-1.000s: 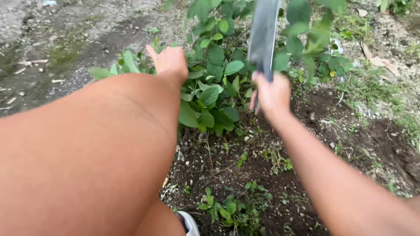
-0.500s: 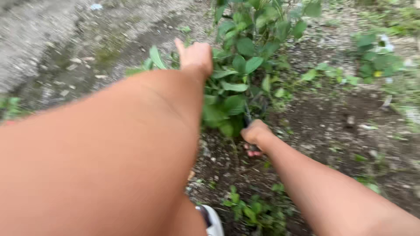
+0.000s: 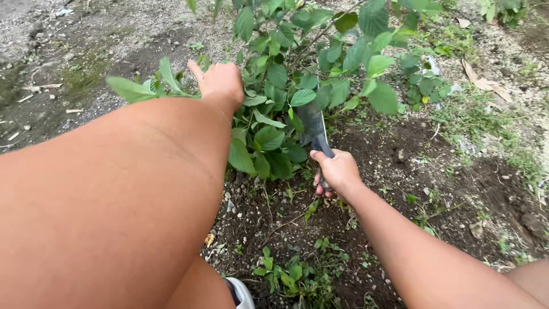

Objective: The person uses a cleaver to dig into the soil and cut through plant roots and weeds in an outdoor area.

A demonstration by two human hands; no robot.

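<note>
Both hands are at the leafy green shrub [image 3: 297, 97]. From my remote seat I see the left hand [image 3: 219, 83] reaching into its left side, fingers curled into the leaves and stems, thumb sticking up; what exactly it pinches is hidden by foliage. My right hand [image 3: 337, 171] is wrapped tight around the handle of a broad dark blade [image 3: 313, 127], which points up into the lower leaves. Dark bare soil [image 3: 457, 171] surrounds the shrub's base, small weeds [image 3: 297, 274] grow nearer me, and 1 white shoe tip [image 3: 243, 293] shows below.
</note>
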